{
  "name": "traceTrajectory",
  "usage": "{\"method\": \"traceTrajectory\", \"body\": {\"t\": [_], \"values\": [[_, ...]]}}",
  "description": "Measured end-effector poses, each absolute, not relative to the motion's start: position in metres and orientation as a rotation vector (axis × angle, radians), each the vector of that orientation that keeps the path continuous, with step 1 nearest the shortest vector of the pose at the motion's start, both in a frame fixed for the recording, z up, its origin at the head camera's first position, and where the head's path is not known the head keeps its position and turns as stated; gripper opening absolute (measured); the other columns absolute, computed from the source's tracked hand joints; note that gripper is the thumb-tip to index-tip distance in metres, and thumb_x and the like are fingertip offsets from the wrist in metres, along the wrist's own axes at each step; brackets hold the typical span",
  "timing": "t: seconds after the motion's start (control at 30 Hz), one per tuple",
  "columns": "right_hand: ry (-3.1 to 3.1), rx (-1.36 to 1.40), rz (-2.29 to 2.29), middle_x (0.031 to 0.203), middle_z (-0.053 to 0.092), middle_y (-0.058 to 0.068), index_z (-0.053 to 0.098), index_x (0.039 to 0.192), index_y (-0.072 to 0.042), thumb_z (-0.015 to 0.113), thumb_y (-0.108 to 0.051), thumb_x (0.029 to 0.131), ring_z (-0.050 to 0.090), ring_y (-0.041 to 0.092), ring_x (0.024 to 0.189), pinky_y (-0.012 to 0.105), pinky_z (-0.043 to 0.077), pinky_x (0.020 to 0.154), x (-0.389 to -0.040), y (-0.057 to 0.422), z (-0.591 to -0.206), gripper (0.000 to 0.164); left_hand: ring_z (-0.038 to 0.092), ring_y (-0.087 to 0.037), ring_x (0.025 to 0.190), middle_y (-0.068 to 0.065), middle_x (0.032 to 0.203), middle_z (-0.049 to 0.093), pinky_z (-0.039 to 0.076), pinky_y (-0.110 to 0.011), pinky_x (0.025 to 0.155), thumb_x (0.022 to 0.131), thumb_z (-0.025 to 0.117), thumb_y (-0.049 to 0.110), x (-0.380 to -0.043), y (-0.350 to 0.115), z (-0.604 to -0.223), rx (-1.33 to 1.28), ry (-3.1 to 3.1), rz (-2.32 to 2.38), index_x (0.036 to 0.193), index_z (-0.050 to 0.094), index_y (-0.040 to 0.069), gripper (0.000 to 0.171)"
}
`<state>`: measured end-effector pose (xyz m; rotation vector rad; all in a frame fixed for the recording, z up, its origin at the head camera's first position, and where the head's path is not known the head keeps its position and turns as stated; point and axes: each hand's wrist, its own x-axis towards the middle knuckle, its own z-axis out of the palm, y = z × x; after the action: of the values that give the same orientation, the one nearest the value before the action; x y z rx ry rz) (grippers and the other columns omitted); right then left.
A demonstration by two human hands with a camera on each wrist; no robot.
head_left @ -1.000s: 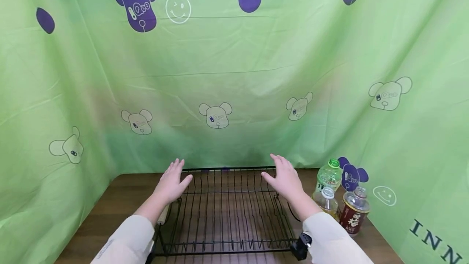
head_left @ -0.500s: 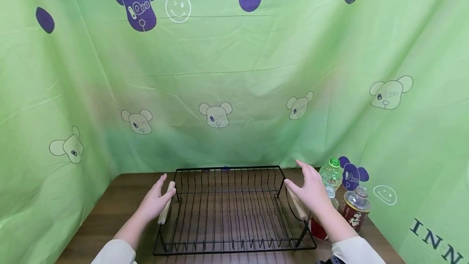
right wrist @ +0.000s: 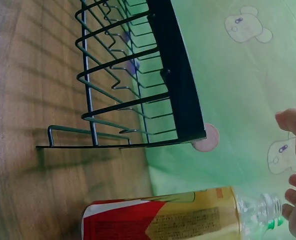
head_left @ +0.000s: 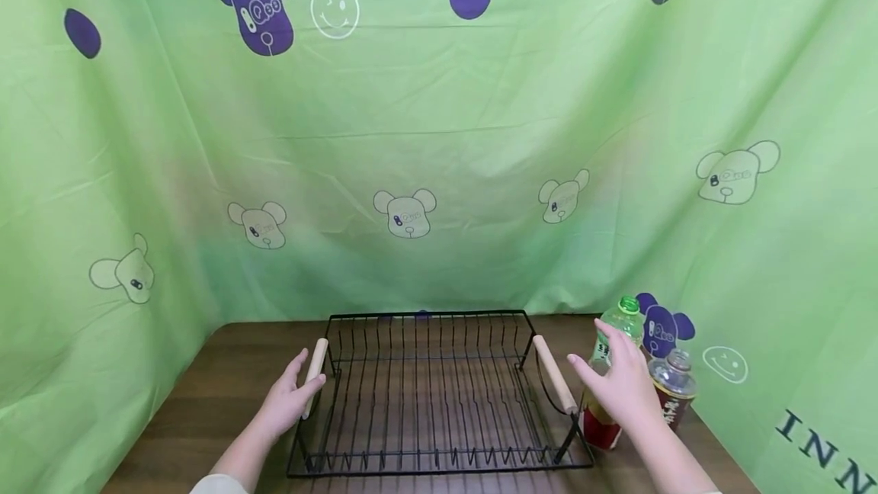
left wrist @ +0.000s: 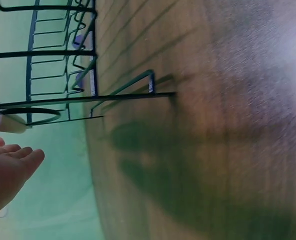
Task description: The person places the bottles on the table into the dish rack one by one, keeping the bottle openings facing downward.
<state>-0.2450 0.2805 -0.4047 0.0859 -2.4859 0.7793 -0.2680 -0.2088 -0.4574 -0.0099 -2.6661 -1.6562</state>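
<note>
A black wire rack (head_left: 428,358) sits on the wooden surface (head_left: 233,380). At its nine o'clock I see the left hand (head_left: 283,401), grip wide, just beside a pale handle (head_left: 318,355). Out at three, the right hand (head_left: 626,386) hovers, grip wide too; around it stand bottles: a red-labelled one (head_left: 599,431) at seven o'clock, a green one (head_left: 627,319) at twelve, a dark-labelled one (head_left: 675,386) at three.

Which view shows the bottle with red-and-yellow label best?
Right wrist view: the bottle appears large, label uncovered, though cropped below. In the head view, the right hand partly hides it; the left wrist lacks it.
</note>
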Motion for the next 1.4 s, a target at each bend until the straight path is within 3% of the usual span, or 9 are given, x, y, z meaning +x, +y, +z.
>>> {"method": "traceTrajectory", "body": {"t": [0.17, 0.33, 0.5, 0.73, 1.0, 1.1, 1.23, 1.4], "values": [[-2.414, 0.024, 0.826, 0.142, 0.042, 0.035, 0.040, 0.143, 0.005, 0.074, -0.031, 0.085, 0.037, 0.055, 0.127, 0.072, 0.030, 0.099, -0.237, 0.287, -0.409, 0.076, 0.035, -0.054, 0.135, -0.039, 0.154, 0.018, 0.054, -0.050, 0.086, 0.099, 0.054, 0.023, -0.266, -0.206, -0.465, -0.035, -2.633, -1.706, 0.155, 0.011, -0.004, 0.075], [-2.360, -0.029, 0.879, 0.142, 0.039, 0.037, 0.041, 0.142, 0.005, 0.077, -0.024, 0.081, 0.035, 0.057, 0.128, 0.072, 0.028, 0.102, -0.232, 0.293, -0.418, 0.077, 0.039, -0.050, 0.134, -0.036, 0.153, 0.026, 0.051, -0.052, 0.092, 0.100, 0.051, 0.017, -0.266, -0.204, -0.470, -0.026, -2.592, -1.736, 0.154, 0.014, -0.004, 0.070], [-2.327, -0.074, 0.920, 0.143, 0.038, 0.037, 0.040, 0.143, 0.006, 0.079, -0.022, 0.080, 0.035, 0.056, 0.129, 0.072, 0.028, 0.102, -0.230, 0.297, -0.428, 0.080, 0.037, -0.049, 0.136, -0.036, 0.151, 0.030, 0.037, -0.060, 0.108, 0.100, 0.049, 0.013, -0.266, -0.204, -0.474, -0.034, -2.559, -1.758, 0.155, 0.014, -0.005, 0.067], [-2.343, -0.176, 1.000, 0.147, 0.033, 0.036, 0.029, 0.149, 0.005, 0.077, -0.023, 0.082, 0.030, 0.053, 0.134, 0.070, 0.027, 0.106, -0.227, 0.302, -0.441, 0.087, 0.035, -0.049, 0.137, -0.035, 0.152, 0.029, 0.035, -0.060, 0.109, 0.100, 0.047, 0.010, -0.266, -0.205, -0.477, -0.016, -2.543, -1.777, 0.155, 0.015, -0.003, 0.065], [-2.355, -0.246, 1.144, 0.143, 0.031, 0.041, 0.019, 0.152, 0.006, 0.077, -0.021, 0.082, 0.038, 0.056, 0.126, 0.067, 0.034, 0.102, -0.225, 0.303, -0.460, 0.094, 0.033, -0.049, 0.138, -0.035, 0.154, 0.024, 0.042, -0.059, 0.103, 0.101, 0.045, 0.011, -0.264, -0.205, -0.480, -0.012, -2.545, -1.783, 0.155, 0.014, -0.002, 0.064], [-2.365, -0.243, 1.203, 0.146, 0.027, 0.043, 0.014, 0.152, 0.007, 0.078, -0.019, 0.082, 0.036, 0.058, 0.129, 0.067, 0.034, 0.102, -0.228, 0.306, -0.468, 0.098, 0.030, -0.049, 0.140, -0.034, 0.155, 0.022, 0.038, -0.061, 0.106, 0.101, 0.045, 0.012, -0.264, -0.205, -0.480, -0.009, -2.540, -1.803, 0.156, 0.013, -0.001, 0.065], [-2.379, -0.259, 1.226, 0.146, 0.027, 0.043, 0.011, 0.153, 0.007, 0.079, -0.019, 0.081, 0.034, 0.058, 0.132, 0.067, 0.034, 0.103, -0.233, 0.309, -0.479, 0.102, 0.032, -0.048, 0.140, -0.035, 0.153, 0.027, 0.032, -0.060, 0.110, 0.101, 0.046, 0.011, -0.264, -0.205, -0.480, -0.004, -2.526, -1.806, 0.156, 0.013, -0.002, 0.065], [-2.380, -0.313, 1.207, 0.141, 0.034, 0.043, 0.012, 0.152, 0.007, 0.079, -0.020, 0.080, 0.038, 0.054, 0.129, 0.065, 0.035, 0.100, -0.237, 0.310, -0.490, 0.102, 0.036, -0.047, 0.137, -0.034, 0.151, 0.033, 0.033, -0.059, 0.110, 0.100, 0.046, 0.010, -0.265, -0.204, -0.480, 0.000, -2.514, -1.797, 0.155, 0.014, -0.003, 0.065]]}}
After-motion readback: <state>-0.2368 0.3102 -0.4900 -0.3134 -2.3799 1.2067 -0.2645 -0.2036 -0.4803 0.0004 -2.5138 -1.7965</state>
